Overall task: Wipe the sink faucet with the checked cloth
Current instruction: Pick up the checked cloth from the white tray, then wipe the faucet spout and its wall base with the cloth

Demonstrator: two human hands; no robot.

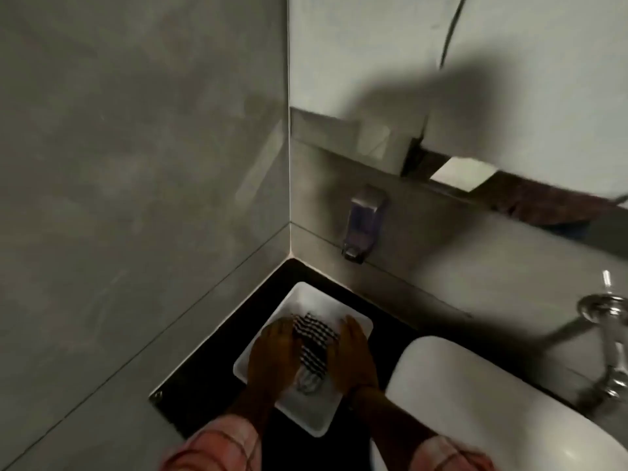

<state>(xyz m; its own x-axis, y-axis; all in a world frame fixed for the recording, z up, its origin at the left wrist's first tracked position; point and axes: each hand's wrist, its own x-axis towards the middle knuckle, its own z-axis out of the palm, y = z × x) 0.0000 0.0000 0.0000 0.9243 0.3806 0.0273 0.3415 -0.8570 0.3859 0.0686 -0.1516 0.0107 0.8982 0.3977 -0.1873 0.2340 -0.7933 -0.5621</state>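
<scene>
A black-and-white checked cloth [313,345] lies in a white tray [307,295] on the black counter in the corner. My left hand [272,358] rests on the cloth's left side, and my right hand [355,358] lies on its right side. Both hands sit flat, fingers pointing away from me, touching the cloth; a firm grip cannot be made out. The chrome faucet [608,338] juts from the wall at the far right, apart from both hands. The white sink [475,402] sits below it.
A wall-mounted soap dispenser [362,226] hangs above the counter [204,379]. A mirror [373,62] covers the upper wall, and grey tiled walls close in the corner on the left and back. The tray lies close to the sink's left rim.
</scene>
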